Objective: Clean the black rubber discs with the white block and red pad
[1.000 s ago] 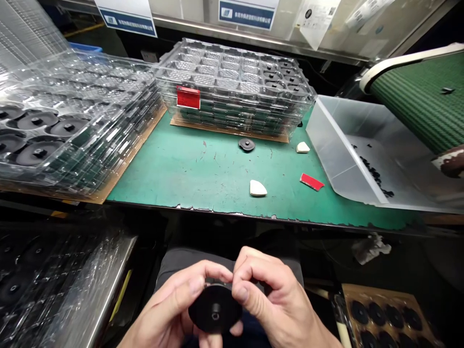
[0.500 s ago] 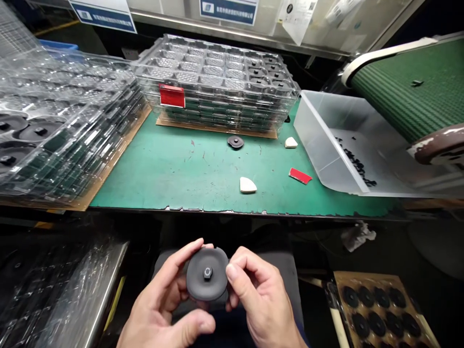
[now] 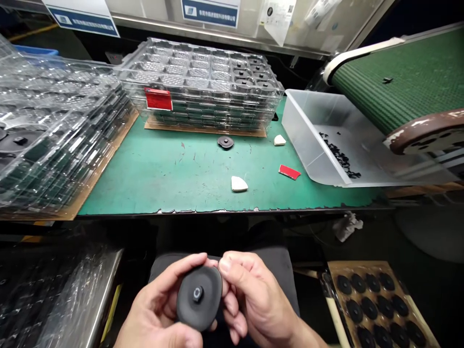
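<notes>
Black disc (image 3: 194,311) newly tilted, held in left hand (image 3: 152,302); handling shifted to upper rim by right hand (image 3: 255,295), fingertips pinched.

the tabletop (image 3: 155,179) is evenly bright; hard white glare streaks the clear trays (image 3: 68,140) at nine o'clock. deep shadow fills six o'clock; both hands (image 3: 163,309) (image 3: 253,295) look slightly soft.

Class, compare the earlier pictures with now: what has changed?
The left hand moved its thumb from the black disc's upper rim to its lower rim; the disc turned. The right hand stayed at its edge. The red strip lies unmoved on the green bench.
</notes>
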Demonstrator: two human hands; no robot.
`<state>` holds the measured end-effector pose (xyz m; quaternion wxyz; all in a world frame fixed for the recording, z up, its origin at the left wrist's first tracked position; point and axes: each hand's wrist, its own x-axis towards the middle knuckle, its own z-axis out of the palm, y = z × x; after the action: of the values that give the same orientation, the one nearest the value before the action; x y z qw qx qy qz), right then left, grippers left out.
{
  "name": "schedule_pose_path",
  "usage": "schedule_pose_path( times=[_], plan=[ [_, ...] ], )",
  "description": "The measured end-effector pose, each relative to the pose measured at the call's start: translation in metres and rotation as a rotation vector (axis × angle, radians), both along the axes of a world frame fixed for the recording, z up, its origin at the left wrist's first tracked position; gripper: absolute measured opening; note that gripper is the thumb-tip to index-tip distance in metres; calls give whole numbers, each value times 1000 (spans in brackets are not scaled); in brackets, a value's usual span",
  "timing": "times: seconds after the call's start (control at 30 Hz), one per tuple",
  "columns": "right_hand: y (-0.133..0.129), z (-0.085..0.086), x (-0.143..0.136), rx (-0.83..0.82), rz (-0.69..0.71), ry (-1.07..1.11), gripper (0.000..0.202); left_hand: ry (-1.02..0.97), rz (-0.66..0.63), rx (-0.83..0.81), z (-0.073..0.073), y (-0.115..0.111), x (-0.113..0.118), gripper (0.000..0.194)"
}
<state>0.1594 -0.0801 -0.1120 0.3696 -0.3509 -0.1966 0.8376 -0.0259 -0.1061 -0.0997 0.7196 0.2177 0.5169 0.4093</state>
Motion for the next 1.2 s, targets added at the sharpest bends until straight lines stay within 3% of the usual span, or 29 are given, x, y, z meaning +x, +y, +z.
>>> schedule_pose_path(
  times=[0.1, 0.3, 0.53, 0.83, 0.97, 1.07, 1.2],
  plan=[
    [1, 4, -2, -6, -26, 46, 54, -191, -14, 10, -9, 0, 5, 88],
    [0, 6, -3, -13, -69, 76, 50, -312, -83, 22, -21, -4, 5, 86],
    [-3, 5, -4, 27, -94, 62, 49, -308, -93, 16, -17, -4, 7, 83],
    [-1, 14, -5, 117, -26, -142, 53, -268, -72, 38, -35, -12, 2, 98],
    [-1, 20, -5, 141, 1, -210, 55, -234, -59, -1, -33, -10, 3, 102],
    [0, 25, -4, 208, 9, -290, 46, -140, -16, -9, -21, -7, 6, 93],
    [4, 29, 4, 402, 27, -644, 30, 371, 12, 224, -3, -2, 4, 65]
  ],
)
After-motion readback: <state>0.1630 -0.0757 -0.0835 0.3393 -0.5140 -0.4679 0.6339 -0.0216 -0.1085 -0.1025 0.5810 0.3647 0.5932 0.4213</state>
